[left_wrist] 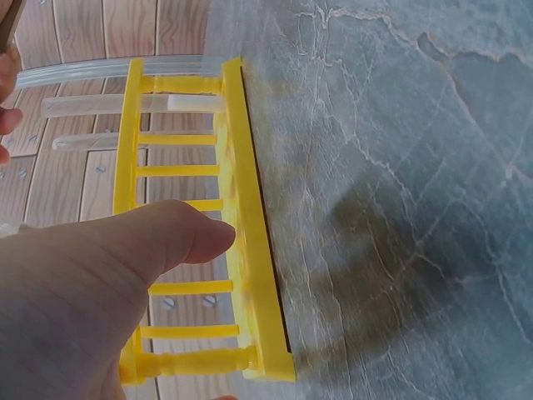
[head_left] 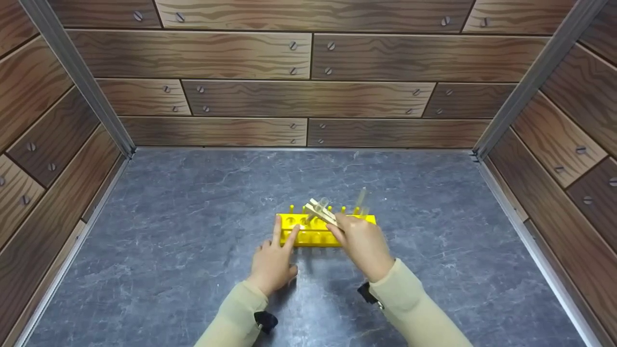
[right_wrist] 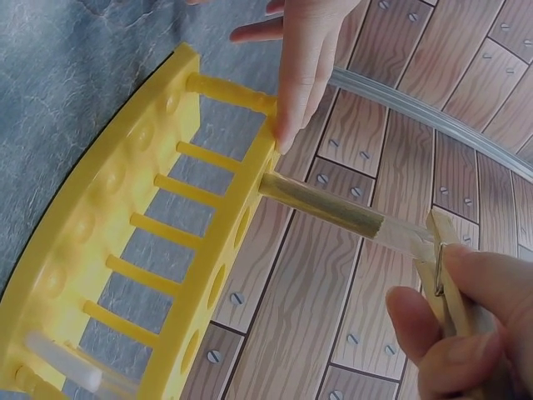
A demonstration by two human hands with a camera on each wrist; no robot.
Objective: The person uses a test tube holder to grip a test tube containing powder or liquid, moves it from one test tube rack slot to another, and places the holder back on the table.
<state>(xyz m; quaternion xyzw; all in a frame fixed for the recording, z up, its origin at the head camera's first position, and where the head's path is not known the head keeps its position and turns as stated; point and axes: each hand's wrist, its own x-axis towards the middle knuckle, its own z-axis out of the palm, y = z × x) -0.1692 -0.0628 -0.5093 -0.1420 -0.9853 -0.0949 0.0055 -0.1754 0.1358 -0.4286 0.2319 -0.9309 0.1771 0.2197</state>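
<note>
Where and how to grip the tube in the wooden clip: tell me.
The tube is probably best pinched at its clear upper end, above the brown fill, coming from the right with the wooden clip, as the right hand does. It leans that way, its lower end meets the rack, and the left hand occupies the rack's left.

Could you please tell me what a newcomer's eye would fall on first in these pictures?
Probably the bright yellow rack, vivid against the dark marbled tabletop, with the left hand touching its left end in the head view. Next, the wooden clamp in the right hand, gripping a clear test tube with brownish contents at the rack's top.
</note>
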